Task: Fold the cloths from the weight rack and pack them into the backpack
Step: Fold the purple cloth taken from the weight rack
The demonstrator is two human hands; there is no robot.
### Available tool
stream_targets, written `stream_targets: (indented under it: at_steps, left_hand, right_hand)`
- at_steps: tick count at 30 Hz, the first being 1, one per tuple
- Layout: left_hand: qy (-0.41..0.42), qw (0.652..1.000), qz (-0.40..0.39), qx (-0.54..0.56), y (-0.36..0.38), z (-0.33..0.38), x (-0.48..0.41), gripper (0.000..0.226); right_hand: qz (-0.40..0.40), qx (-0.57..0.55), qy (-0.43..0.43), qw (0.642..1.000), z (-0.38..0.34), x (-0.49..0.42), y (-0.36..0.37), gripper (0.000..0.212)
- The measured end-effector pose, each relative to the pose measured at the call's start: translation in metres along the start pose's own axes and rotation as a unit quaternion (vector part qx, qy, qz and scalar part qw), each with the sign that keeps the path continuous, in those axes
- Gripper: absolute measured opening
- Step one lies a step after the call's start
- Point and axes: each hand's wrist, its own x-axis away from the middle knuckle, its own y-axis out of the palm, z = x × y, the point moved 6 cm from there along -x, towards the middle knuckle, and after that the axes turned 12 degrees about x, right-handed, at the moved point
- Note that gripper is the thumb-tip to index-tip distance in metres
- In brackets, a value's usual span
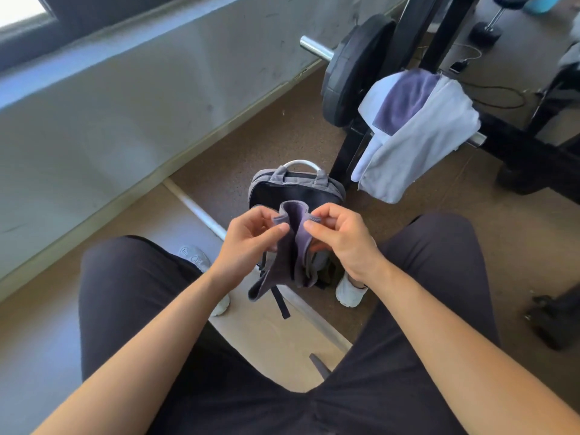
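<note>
A small dark purple cloth hangs between my hands, bunched at its top edge. My left hand pinches its left corner and my right hand pinches its right corner. Directly behind the cloth, a grey backpack stands on the floor between my feet, its top open and dark inside. On the weight rack's peg at the upper right hang a white cloth and a second purple cloth lying over it.
I sit with my knees apart in dark trousers, white shoes on the floor. A black weight plate on a steel bar stands behind the backpack. A wall runs along the left. A dumbbell and cables lie at the far right.
</note>
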Motion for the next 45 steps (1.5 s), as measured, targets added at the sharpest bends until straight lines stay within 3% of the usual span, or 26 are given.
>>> stream_targets:
  at_steps: [3, 8, 12, 14, 16, 19, 21, 25, 30, 33, 37, 41, 45]
  left_hand:
    - [-0.001, 0.999, -0.04, 0.014, 0.01, -0.003, 0.003, 0.008]
    - [-0.002, 0.999, -0.021, 0.03, 0.007, 0.0, 0.004, 0.007]
    - [0.027, 0.998, -0.04, -0.041, 0.009, 0.003, 0.004, 0.028]
    - [0.042, 0.997, -0.038, -0.05, 0.009, 0.005, 0.003, 0.027]
    - [0.06, 0.996, -0.043, -0.051, 0.01, 0.009, 0.003, 0.024]
    - [0.09, 0.992, -0.073, -0.046, 0.011, 0.015, 0.003, 0.023]
    - [0.098, 0.991, -0.076, -0.039, 0.008, 0.016, 0.002, 0.015]
    - [0.08, 0.994, -0.079, -0.01, 0.005, 0.011, -0.001, 0.019]
    - [0.05, 0.992, -0.091, -0.071, 0.012, -0.009, -0.006, 0.022]
    - [0.039, 0.979, -0.1, -0.176, 0.018, -0.026, -0.016, 0.019]
    - [-0.048, 0.958, -0.07, -0.272, 0.009, -0.058, -0.027, 0.01]
    - [-0.173, 0.956, 0.016, -0.236, -0.011, -0.083, -0.025, 0.036]
    - [-0.281, 0.935, 0.049, -0.209, -0.025, -0.097, -0.017, 0.038]
  right_hand:
    - [-0.022, 0.004, -0.01, 1.0, -0.004, 0.004, 0.011, 0.017]
    - [-0.062, -0.019, -0.014, 0.998, -0.007, 0.008, 0.013, 0.018]
    - [-0.032, 0.058, -0.064, 0.996, -0.012, 0.007, 0.015, 0.017]
    - [0.001, 0.122, -0.126, 0.985, -0.019, 0.007, 0.014, 0.018]
    - [0.011, 0.186, -0.177, 0.966, -0.029, 0.006, 0.011, 0.037]
    - [-0.075, 0.227, -0.176, 0.955, -0.041, 0.003, 0.013, 0.062]
    - [-0.109, 0.256, -0.151, 0.948, -0.042, 0.001, 0.011, 0.05]
    - [-0.077, 0.249, -0.119, 0.958, -0.04, 0.0, -0.001, 0.022]
    - [-0.07, 0.208, -0.102, 0.97, -0.04, 0.0, -0.012, 0.02]
    - [-0.078, 0.181, -0.1, 0.975, -0.041, 0.002, -0.021, 0.022]
    - [-0.05, 0.148, -0.096, 0.983, -0.045, 0.0, -0.039, 0.015]
    - [0.002, 0.116, -0.092, 0.989, -0.046, -0.006, -0.053, 0.015]
    - [0.075, 0.089, -0.055, 0.992, -0.035, -0.012, -0.061, 0.016]
